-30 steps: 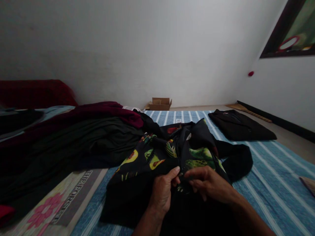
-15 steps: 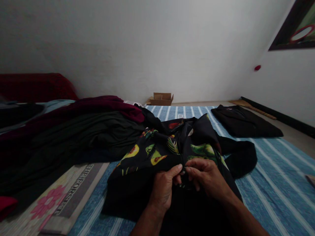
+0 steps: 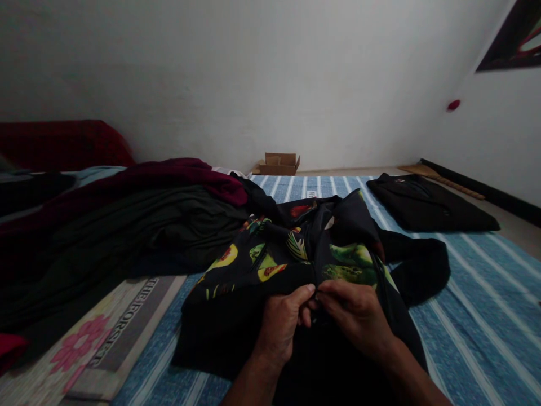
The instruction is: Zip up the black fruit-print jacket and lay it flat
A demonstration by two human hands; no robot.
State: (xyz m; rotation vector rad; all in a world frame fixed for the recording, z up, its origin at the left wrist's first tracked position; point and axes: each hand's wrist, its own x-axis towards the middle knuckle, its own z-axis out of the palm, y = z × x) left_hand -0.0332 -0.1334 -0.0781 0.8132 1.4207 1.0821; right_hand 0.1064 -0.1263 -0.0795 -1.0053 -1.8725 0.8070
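Note:
A black jacket with yellow and green fruit prints lies spread in front of me, its dark lower hem towards me. At the middle of that hem, my left hand pinches one front edge between thumb and curled fingers. Fingertips of my right hand are closed on the facing edge, where a zipper line runs up the front. The two hands almost touch. Whatever small zipper part sits between the fingertips is mostly hidden by them.
A blue striped sheet lies beneath. Heaped dark clothes and a maroon garment fill the left, beside a flower-printed cloth. A folded black garment rests at right. By the wall stands a cardboard box.
My right fingertips have drawn in closer to the left ones and pinch more tightly at the hem. The jacket stays in place; the view has shifted slightly.

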